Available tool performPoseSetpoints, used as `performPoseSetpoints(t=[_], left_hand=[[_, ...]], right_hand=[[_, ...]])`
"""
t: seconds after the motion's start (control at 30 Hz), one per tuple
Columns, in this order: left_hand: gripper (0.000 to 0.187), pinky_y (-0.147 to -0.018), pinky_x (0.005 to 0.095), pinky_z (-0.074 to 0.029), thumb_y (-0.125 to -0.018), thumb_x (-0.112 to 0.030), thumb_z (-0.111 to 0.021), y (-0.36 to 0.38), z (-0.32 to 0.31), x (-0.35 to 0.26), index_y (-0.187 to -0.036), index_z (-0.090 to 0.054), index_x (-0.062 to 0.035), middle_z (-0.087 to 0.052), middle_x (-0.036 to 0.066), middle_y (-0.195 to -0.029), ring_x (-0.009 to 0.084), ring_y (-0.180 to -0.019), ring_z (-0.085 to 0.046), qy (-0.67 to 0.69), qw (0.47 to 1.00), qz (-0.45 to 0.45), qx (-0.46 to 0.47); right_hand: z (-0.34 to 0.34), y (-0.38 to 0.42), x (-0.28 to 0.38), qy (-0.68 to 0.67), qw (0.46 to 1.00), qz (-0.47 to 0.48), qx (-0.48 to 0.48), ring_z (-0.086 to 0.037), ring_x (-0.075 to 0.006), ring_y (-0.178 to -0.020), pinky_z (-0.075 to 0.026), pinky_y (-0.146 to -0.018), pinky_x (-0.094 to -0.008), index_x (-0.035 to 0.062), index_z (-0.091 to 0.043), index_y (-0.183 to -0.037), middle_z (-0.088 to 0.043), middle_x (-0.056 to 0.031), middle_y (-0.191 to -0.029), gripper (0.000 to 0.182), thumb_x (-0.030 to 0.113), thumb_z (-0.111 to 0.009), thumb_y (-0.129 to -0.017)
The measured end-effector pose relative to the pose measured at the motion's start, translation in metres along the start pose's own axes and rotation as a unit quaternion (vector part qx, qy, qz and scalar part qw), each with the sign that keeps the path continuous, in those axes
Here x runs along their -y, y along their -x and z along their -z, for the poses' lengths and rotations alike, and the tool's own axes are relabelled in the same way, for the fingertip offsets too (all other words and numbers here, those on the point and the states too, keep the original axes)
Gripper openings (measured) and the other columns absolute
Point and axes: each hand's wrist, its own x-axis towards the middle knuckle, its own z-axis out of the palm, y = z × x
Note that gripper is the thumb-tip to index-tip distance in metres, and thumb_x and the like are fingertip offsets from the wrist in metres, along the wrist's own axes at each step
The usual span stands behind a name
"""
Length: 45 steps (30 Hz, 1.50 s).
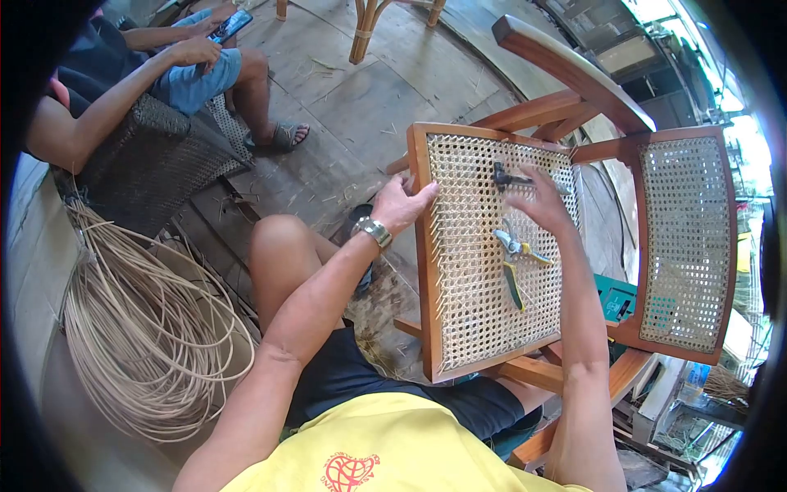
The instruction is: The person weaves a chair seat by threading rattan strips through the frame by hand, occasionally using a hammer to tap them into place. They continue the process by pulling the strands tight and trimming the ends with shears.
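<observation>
A wooden chair's woven cane seat (467,271) faces me, with short cane ends sticking up along its near-left side. My left hand (399,205) grips the left rail of the seat frame (426,303), thumb on top and fingertips partly hidden at the edge. A hammer (500,175) lies on the cane with its head to the left. Over its handle is my right hand (541,203), fingers apart and slightly blurred. Just below, pliers (512,244) with yellow-and-dark handles rest spread on the weave.
The cane backrest (684,246) and a wooden armrest (574,74) stand at the right. A large coil of rattan strands (147,328) hangs at the left. Another person (98,90) sits upper left holding a phone (230,26). A green case (615,298) shows behind the chair.
</observation>
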Motion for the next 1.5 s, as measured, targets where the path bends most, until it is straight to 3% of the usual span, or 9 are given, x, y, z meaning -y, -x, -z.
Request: performPoseSetpoints(t=[0.2,0.4,0.47,0.6,0.7,1.13,1.23,1.3,1.5], left_hand=[[0.076,-0.096,0.0425,-0.052,-0.080,-0.053,-0.069,0.005,-0.003,-0.017,-0.124,-0.056,0.0075,-0.068,0.028,-0.119,0.0377,-0.112,-0.067,-0.098,0.994,-0.007,-0.053],[0.068,-0.096,0.0408,-0.051,-0.087,-0.049,-0.068,0.019,-0.016,-0.022,-0.123,-0.058,0.0079,-0.067,0.027,-0.118,0.0346,-0.110,-0.067,-0.112,0.988,-0.009,-0.102],[0.067,-0.092,0.0430,-0.052,-0.089,-0.051,-0.066,0.015,-0.022,-0.019,-0.120,-0.059,0.0071,-0.069,0.027,-0.112,0.0368,-0.103,-0.068,-0.098,0.985,-0.013,-0.138],[0.071,-0.090,0.0492,-0.052,-0.088,-0.059,-0.061,0.012,-0.025,-0.019,-0.121,-0.055,0.0029,-0.070,0.030,-0.105,0.0438,-0.101,-0.068,-0.119,0.985,0.006,-0.127],[0.070,-0.088,0.0499,-0.052,-0.088,-0.060,-0.061,0.013,-0.020,-0.019,-0.119,-0.055,0.0032,-0.069,0.030,-0.103,0.0444,-0.100,-0.068,-0.129,0.984,-0.013,-0.120],[0.070,-0.085,0.0502,-0.052,-0.088,-0.059,-0.062,0.008,-0.023,-0.008,-0.118,-0.054,0.0037,-0.069,0.031,-0.101,0.0457,-0.098,-0.067,-0.091,0.986,-0.045,-0.131],[0.070,-0.086,0.0498,-0.052,-0.088,-0.058,-0.063,0.007,-0.024,-0.007,-0.119,-0.054,0.0038,-0.069,0.031,-0.102,0.0457,-0.098,-0.067,-0.088,0.985,-0.050,-0.137],[0.070,-0.086,0.0496,-0.052,-0.088,-0.058,-0.063,0.008,-0.024,-0.005,-0.120,-0.054,0.0038,-0.069,0.030,-0.102,0.0456,-0.098,-0.068,-0.094,0.984,-0.048,-0.144],[0.069,-0.086,0.0473,-0.053,-0.088,-0.058,-0.065,0.010,-0.023,-0.007,-0.119,-0.055,0.0031,-0.070,0.029,-0.102,0.0426,-0.098,-0.069,-0.049,0.988,-0.059,-0.131]], right_hand=[[-0.016,0.013,-0.076,0.053,0.997,0.000,-0.052,-0.056,-0.0336,-0.112,-0.039,-0.100,-0.0481,0.0105,-0.064,-0.121,-0.063,-0.0101,-0.115,0.036,0.025,-0.070,-0.088],[-0.026,0.022,-0.010,0.079,0.990,0.065,-0.095,-0.058,-0.0299,-0.075,-0.047,-0.066,-0.0425,0.0073,-0.053,-0.106,-0.056,-0.0118,-0.091,0.016,0.023,-0.053,-0.103],[-0.021,0.024,0.048,-0.189,0.972,-0.130,0.051,-0.055,-0.0263,-0.066,-0.046,-0.057,-0.0389,0.0059,-0.051,-0.109,-0.053,-0.0122,-0.083,0.018,0.023,-0.047,-0.107],[-0.029,0.020,0.090,-0.195,0.980,-0.018,0.032,-0.055,-0.0247,-0.064,-0.048,-0.057,-0.0377,0.0041,-0.052,-0.113,-0.054,-0.0132,-0.081,0.022,0.024,-0.044,-0.108],[-0.043,0.015,0.100,-0.186,0.978,0.090,-0.035,-0.068,-0.0348,-0.086,-0.056,-0.075,-0.0458,0.0070,-0.052,-0.135,-0.066,-0.0207,-0.105,0.031,0.018,-0.045,-0.107],[-0.048,0.008,0.095,-0.136,0.988,0.069,-0.032,-0.068,-0.0368,-0.109,-0.056,-0.090,-0.0421,0.0059,-0.057,-0.135,-0.068,-0.0224,-0.120,0.032,0.008,-0.053,-0.103],[-0.053,0.008,0.096,-0.159,0.967,0.153,-0.128,-0.066,-0.0381,-0.078,-0.054,-0.070,-0.0479,0.0142,-0.053,-0.141,-0.065,-0.0197,-0.093,0.036,0.015,-0.047,-0.106],[-0.056,0.009,0.097,-0.089,0.992,0.079,-0.042,-0.067,-0.0384,-0.081,-0.055,-0.071,-0.0473,0.0132,-0.055,-0.139,-0.067,-0.0206,-0.094,0.034,0.017,-0.047,-0.106],[-0.045,0.009,0.103,-0.174,0.977,0.087,-0.085,-0.068,-0.0357,-0.111,-0.055,-0.093,-0.0409,0.0026,-0.061,-0.131,-0.068,-0.0216,-0.122,0.030,0.009,-0.055,-0.102]])
